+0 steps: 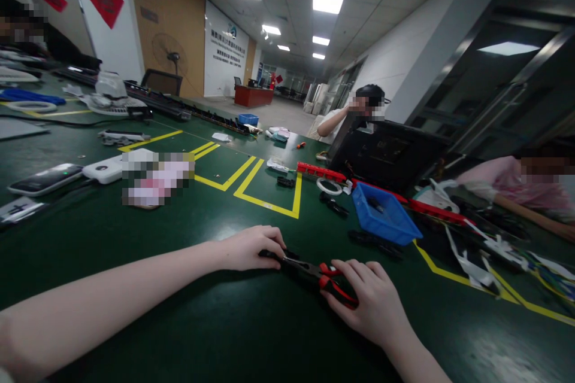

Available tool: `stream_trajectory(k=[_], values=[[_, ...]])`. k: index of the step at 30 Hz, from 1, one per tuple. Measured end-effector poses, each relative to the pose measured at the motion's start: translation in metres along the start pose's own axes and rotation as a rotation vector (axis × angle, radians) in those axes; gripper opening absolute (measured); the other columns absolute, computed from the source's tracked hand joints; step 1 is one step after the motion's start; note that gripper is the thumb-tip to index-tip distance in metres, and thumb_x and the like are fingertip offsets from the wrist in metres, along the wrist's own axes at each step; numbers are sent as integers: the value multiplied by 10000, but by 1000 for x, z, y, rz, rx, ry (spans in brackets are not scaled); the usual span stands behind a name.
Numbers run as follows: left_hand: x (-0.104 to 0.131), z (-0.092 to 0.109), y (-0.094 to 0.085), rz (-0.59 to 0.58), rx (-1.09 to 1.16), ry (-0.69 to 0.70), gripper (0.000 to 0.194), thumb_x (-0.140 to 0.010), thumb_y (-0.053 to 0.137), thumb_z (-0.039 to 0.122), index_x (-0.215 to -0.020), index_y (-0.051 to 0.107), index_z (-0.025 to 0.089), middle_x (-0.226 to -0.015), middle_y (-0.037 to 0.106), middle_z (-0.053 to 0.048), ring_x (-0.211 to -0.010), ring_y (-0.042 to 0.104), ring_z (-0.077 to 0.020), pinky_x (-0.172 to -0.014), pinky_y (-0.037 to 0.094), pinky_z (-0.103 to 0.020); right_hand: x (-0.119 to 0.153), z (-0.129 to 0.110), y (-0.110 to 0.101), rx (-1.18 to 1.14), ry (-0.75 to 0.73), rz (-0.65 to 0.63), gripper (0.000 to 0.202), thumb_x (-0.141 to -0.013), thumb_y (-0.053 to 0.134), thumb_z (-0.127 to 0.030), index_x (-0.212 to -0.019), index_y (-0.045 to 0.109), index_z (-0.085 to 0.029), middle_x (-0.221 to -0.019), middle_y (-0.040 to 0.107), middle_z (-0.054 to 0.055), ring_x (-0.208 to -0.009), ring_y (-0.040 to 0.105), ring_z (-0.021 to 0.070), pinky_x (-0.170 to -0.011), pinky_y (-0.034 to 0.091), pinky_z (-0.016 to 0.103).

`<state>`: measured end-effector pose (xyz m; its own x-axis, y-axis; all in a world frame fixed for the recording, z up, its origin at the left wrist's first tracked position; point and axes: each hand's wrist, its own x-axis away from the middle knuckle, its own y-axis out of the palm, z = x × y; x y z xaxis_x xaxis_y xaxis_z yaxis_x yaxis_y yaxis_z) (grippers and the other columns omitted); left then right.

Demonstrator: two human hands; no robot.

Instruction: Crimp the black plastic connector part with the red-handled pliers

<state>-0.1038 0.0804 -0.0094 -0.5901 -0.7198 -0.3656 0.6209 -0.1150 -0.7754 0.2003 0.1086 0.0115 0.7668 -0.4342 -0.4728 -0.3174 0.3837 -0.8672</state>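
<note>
My right hand (371, 296) is wrapped round the red and black handles of a pair of pliers (309, 269), which look like long-nose pliers. Their jaws point left toward my left hand (254, 248). Between its thumb and fingers my left hand pinches a small black part (268, 254), with the plier tips touching it or right beside it. What kind of part it is I cannot make out, as the fingers cover much of it. Both hands are low over the green tabletop (215, 317).
A blue bin (386, 215) with dark pieces stands beyond my right hand, near a white ring (329, 186) and a long red strip (321, 172). White strips (471, 260) and cables lie right. A white device (117, 166) lies left. Co-workers sit around the table.
</note>
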Motion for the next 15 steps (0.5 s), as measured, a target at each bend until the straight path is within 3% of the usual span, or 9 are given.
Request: stream_trajectory(k=[6, 15], values=[[0, 3, -1, -24, 6, -51, 248, -843, 718, 195, -1086, 675, 192, -1111, 625, -69, -1010, 617, -216, -882, 497, -331, 1, 0, 0, 4, 10, -27, 388, -829, 632, -414, -1104, 627, -140, -961, 695, 98, -798, 610, 214, -750, 415, 361], [0, 1, 1, -27, -5, -18, 227, -861, 701, 208, -1087, 688, 218, -1133, 614, -61, -1031, 604, -211, -899, 489, -334, 1, 6, -5, -3, -2, -7, 407, -787, 665, -385, -1111, 636, -140, -965, 692, 98, -820, 617, 220, -776, 410, 365]])
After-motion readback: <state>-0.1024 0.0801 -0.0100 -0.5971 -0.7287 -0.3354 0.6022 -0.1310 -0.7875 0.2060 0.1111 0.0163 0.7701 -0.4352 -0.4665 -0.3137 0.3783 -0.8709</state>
